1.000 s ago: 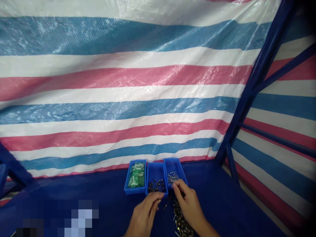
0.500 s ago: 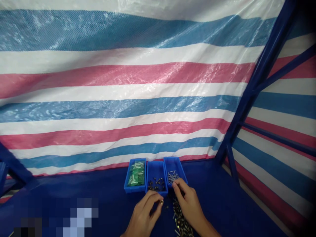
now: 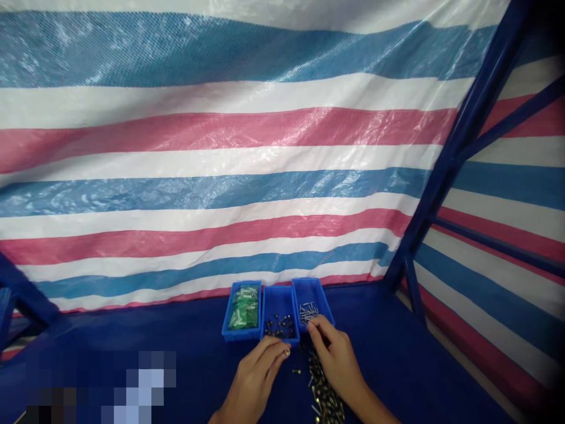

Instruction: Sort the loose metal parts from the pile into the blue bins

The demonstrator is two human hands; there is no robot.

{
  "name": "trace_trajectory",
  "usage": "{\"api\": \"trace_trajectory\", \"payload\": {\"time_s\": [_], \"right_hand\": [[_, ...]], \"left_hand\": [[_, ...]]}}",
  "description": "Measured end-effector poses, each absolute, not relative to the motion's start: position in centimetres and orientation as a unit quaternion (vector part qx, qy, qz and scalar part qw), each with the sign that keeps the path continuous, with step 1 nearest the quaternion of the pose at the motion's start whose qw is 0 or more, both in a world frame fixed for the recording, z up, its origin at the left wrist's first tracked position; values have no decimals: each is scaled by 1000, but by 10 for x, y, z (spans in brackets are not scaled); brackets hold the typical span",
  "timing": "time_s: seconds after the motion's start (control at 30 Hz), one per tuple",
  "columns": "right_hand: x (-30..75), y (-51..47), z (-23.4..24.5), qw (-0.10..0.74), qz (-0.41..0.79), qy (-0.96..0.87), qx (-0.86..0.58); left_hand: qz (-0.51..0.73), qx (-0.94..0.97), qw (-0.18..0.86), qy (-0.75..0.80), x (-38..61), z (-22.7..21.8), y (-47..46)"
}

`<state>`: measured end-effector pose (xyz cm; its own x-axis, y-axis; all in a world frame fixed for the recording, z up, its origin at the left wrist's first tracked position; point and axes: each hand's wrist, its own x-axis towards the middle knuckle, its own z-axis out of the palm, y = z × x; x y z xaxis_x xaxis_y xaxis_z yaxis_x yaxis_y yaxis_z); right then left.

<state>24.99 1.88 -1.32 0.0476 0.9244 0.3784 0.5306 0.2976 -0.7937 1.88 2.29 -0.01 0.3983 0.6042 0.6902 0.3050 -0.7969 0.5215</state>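
Pinching a small metal piece point(image 3: 287, 352) between thumb and fingertips, our left grip point(image 3: 258, 371) sits just on the near side of the middle bin point(image 3: 278, 297). The piece shows a round, bright end at the fingertips; the rest is hidden, so we cannot tell its long axis. Our right grip point(image 3: 336, 356) has thumb and forefinger drawn close at the near edge of the right bin point(image 3: 309, 288); we cannot tell whether anything is between them. Just right of the left grip, a loose screw point(image 3: 296, 371) lies flat, its long axis roughly side to side. Along the left side of the right grip, a screw pile point(image 3: 325, 394) runs towards us, its pieces pointing every way. Ahead of the right grip, silver pins point(image 3: 308, 312) lie at mixed angles. Beyond the left grip we see dark fittings point(image 3: 278, 327) in the middle bin and, farther left, green packets point(image 3: 244, 309) in the left bin point(image 3: 242, 337). The bin rims stand close ahead of both grips, while the surface point(image 3: 154, 341) stretches wide to the left of the left one.
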Motion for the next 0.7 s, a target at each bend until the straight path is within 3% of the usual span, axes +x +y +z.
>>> {"api": "trace_trajectory", "payload": {"time_s": [0.5,0.7], "right_hand": [[249,18,-10,464,204,-653,-562],[249,18,-8,463,199,-658,-560]], "left_hand": [[486,794,146,335,17,-4,22],[484,805,75,334,11,2,26]]}}
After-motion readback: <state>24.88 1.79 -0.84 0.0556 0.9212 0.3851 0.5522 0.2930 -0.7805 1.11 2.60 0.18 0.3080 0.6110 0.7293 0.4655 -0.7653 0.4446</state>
